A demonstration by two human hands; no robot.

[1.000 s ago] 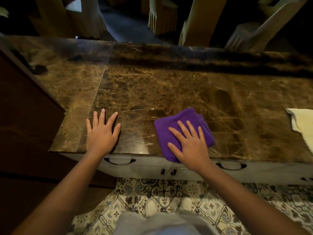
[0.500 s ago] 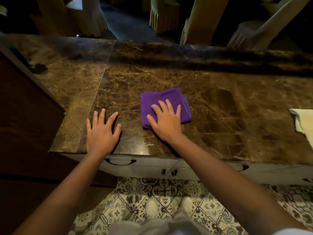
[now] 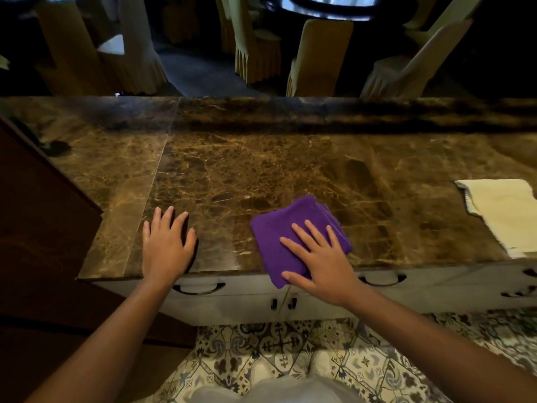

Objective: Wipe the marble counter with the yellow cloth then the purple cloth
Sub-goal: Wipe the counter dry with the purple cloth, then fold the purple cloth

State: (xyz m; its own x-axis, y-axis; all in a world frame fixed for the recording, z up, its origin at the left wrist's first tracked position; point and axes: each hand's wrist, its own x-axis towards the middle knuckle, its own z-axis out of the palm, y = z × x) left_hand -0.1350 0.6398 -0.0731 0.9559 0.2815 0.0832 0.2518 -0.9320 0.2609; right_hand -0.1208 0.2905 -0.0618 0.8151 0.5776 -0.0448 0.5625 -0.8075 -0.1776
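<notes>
A folded purple cloth lies at the front edge of the brown marble counter, one corner hanging over the edge. My right hand presses flat on the cloth, fingers spread. My left hand rests flat on the bare marble to the left, fingers apart, holding nothing. The pale yellow cloth lies flat on the counter at the far right, apart from both hands.
White drawers with curved handles run under the counter front. A dark wooden cabinet borders the counter's left side. A small dark object sits at the far left. Covered chairs stand beyond the counter.
My right hand slid the purple cloth away from me and leftward, then drew it back to the front edge, right of centre. My left hand stayed in place.
</notes>
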